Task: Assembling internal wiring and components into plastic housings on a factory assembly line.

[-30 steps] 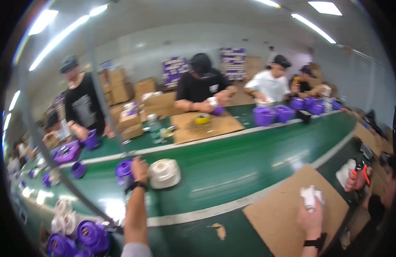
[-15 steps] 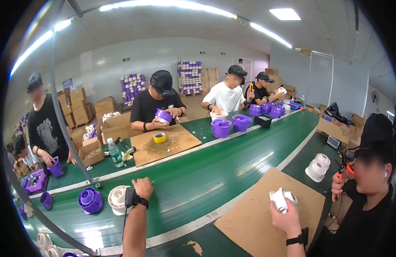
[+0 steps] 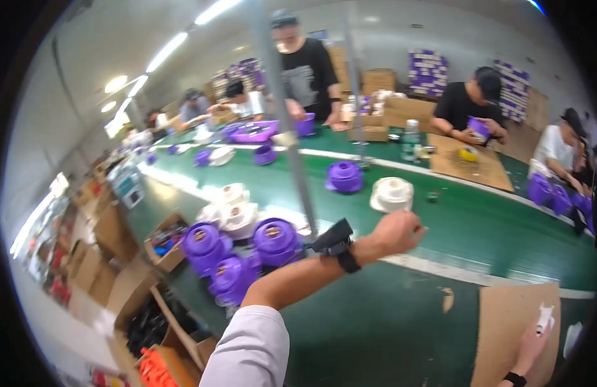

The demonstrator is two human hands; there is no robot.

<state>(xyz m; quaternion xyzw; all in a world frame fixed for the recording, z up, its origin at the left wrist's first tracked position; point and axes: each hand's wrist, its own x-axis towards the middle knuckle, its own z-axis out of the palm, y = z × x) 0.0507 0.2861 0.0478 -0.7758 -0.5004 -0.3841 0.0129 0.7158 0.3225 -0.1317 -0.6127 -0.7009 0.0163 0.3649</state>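
the right hand (image 3: 531, 345) holds a small white part (image 3: 545, 316) above a cardboard sheet (image 3: 511, 306) on the desk (image 3: 369, 329), its fingers closed around it. the left hand (image 3: 398, 233) has its fingers curled in just beside a white round housing (image 3: 392, 193) on the green belt (image 3: 498, 238); i cannot tell whether they touch or pinch anything. a light, steady right grip seems best, and the housing would probably handle more surely with spread fingers around its rim. the pale print on a co-worker's dark shirt (image 3: 301, 80) is too blurred to read
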